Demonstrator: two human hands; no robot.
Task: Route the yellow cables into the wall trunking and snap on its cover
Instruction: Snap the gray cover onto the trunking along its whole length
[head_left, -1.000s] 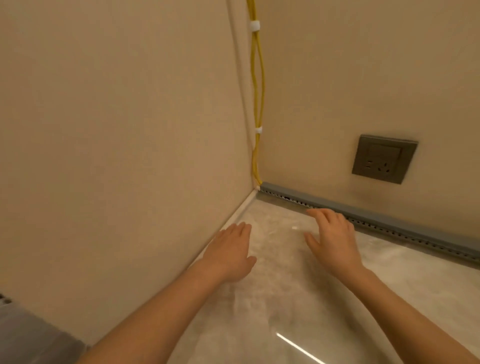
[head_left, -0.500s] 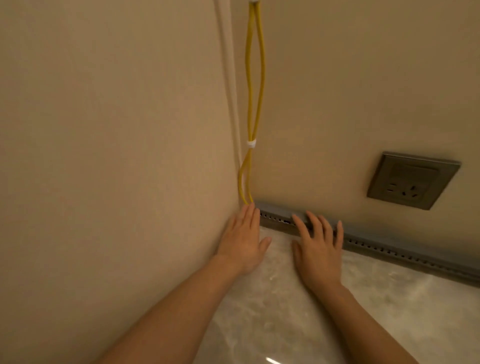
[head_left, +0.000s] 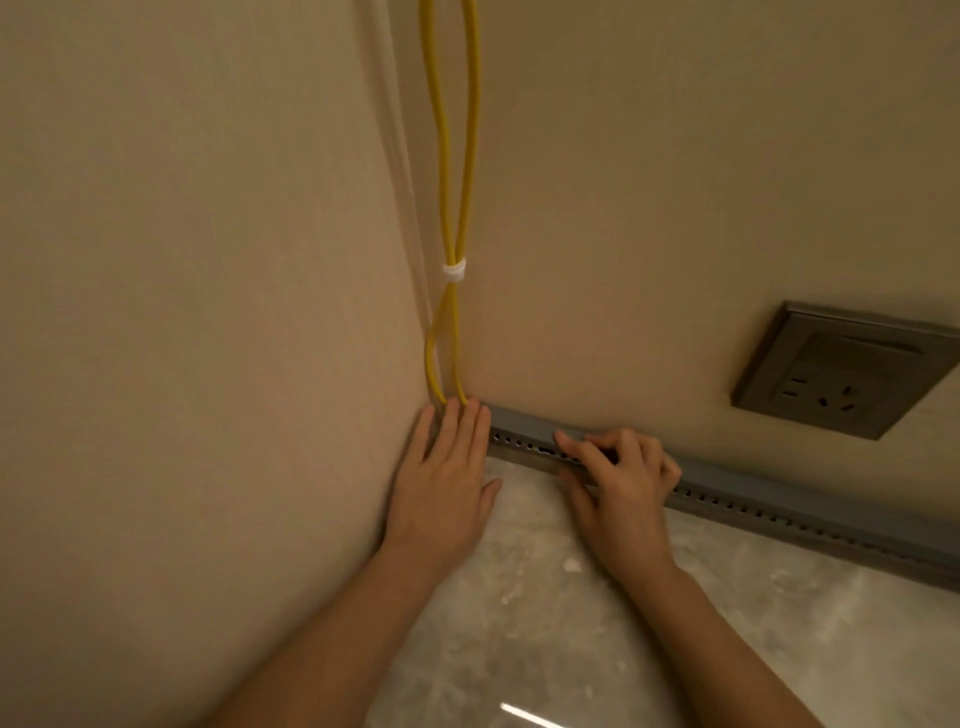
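The right hand (head_left: 623, 488) has its fingers bent over the top of the grey trunking (head_left: 779, 493), with the thumb low on its front, so it grips it. The left hand (head_left: 447, 499) lies flat in the corner with straight fingers. Its tips touch the bottom of the yellow cables (head_left: 457, 208). The cables hang down the wall, tied by a white band (head_left: 454, 271), and meet the trunking's end. A wall socket (head_left: 841, 371) sits above the trunking.

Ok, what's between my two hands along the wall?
Head view: between the left hand and the right hand lies only a short bare stretch of perforated grey trunking.
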